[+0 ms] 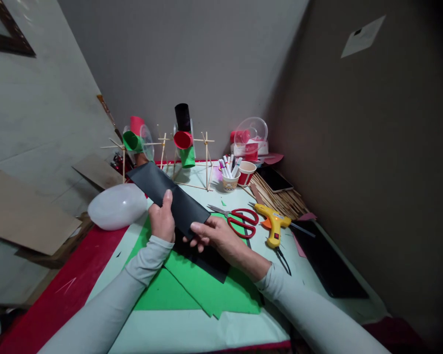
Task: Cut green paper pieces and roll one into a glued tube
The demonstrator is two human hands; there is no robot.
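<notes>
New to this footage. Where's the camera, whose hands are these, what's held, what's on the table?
No machine here: the one picture comes from a camera worn on a person's head, looking forward and down at their own bare hands. The left hand and right hand together hold a black strip. Below it, green sheets lie on a pale-covered table. Toward the picture's right are red-handled scissors, a yellow glue gun and thin sticks; farther back stands a cup of markers.

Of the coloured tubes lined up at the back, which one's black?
The top tube of the middle cluster, above a red tube and a green tube; its black colour sets it apart.
</notes>
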